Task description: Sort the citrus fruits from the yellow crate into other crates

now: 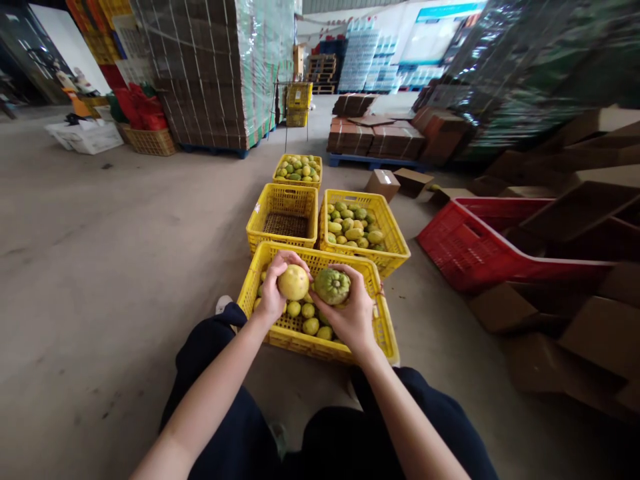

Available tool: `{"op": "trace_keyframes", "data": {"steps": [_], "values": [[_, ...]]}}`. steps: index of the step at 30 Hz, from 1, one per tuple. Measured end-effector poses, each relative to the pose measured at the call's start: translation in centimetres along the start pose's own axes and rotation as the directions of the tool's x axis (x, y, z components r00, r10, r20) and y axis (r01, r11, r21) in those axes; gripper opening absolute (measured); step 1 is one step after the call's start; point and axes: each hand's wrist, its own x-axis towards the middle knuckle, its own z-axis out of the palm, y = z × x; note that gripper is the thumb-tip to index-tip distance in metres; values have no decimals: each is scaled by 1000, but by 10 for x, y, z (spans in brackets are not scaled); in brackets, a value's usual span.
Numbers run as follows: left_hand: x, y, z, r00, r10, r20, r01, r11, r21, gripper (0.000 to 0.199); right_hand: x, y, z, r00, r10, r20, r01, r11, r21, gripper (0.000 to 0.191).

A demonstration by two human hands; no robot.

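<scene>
Holds a round yellow fruit [293, 282] in the left hand [273, 292], just below and left of the frame's centre. Holds a green ribbed fruit [333, 287] in the right hand [358, 308], just right of the yellow one and roughly level with it. Curls the fingers of each hand round one fruit, spread only to its width. Points the green fruit's stem end towards the camera, so seems to run its long axis into the depth of the frame; shows a near-round outline on the yellow one, with no long axis to tell. Holds both over the near yellow crate [287, 339], lower centre, with more fruits [311, 326] lying inside; cannot tell how high above them.

Shows beyond, around mid-frame, a middle yellow crate [283, 241] on the left and a fruit-filled crate [400, 247] on the right, with a red crate [467, 240] at the right side. Has a blue-topped banner [435, 33] at upper right, too blurred to read. Gives no legible brand, label or writing anywhere.
</scene>
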Motion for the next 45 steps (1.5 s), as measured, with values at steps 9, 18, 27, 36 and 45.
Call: {"op": "trace_keyframes", "data": {"steps": [9,18,27,36,45], "values": [[0,2,-4,985,163,54,-168,980,109,19,-1,4,9,988,-154,-22,154,988,2,47],[3,3,-2,996,38,-81,-41,998,-38,22,1,1,7,993,-86,78,84,996,34,49],[13,12,-5,895,-403,-192,308,868,-390,27,10,-3,14,720,601,348,-656,424,624,42],[18,-2,-7,795,-569,-210,426,770,-474,42,14,2,13,418,563,713,-765,-204,610,34],[18,-5,-5,762,-607,-224,450,746,-491,44,15,9,9,419,542,728,-736,-267,622,34]]}}
